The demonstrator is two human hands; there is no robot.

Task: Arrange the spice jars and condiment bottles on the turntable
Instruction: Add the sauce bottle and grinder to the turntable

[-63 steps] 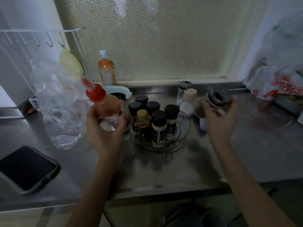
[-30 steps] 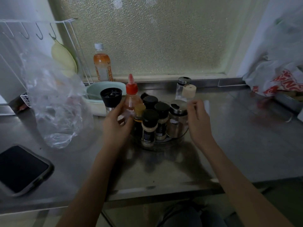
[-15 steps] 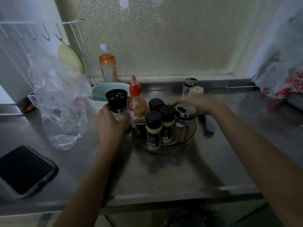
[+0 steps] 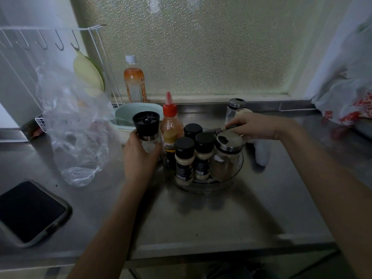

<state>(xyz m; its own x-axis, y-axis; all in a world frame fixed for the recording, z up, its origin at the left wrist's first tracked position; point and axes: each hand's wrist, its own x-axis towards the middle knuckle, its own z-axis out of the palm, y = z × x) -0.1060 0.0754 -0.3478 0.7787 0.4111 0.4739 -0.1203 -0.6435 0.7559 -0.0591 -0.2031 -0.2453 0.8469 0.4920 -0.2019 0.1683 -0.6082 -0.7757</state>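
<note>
Turntable (image 4: 231, 184), in the head view, sits mid-counter (image 4: 201, 218) and now carries more than it did two seconds ago: the red-capped sauce bottle (image 4: 171, 121), then in the left hand off to the side, stands upright at its back left, and the steel-lidded jar (image 4: 228, 156), then in the right hand, stands at its front right beside the black-capped jars (image 4: 184, 158). So two items have gone on, and the ring looks close to full.

The left hand (image 4: 138, 158) is now wrapped around the glass body of the grinder (image 4: 146, 127), gripping it upright just left of the turntable, beside the pale bowl (image 4: 128, 117). Half a second ago it already had this hold, and the grinder has barely shifted.

The right hand (image 4: 255, 127) reaches across behind the jars, its fingers (image 4: 231, 125) pinched at the back rim; whether they grip the rim or a small dark thing there, I cannot tell. It looks like a turn of the tray to open a gap for the grinder. Two more shakers (image 4: 235, 109) and a white bottle (image 4: 261, 154) wait on the counter to the right, not yet placed.
</note>
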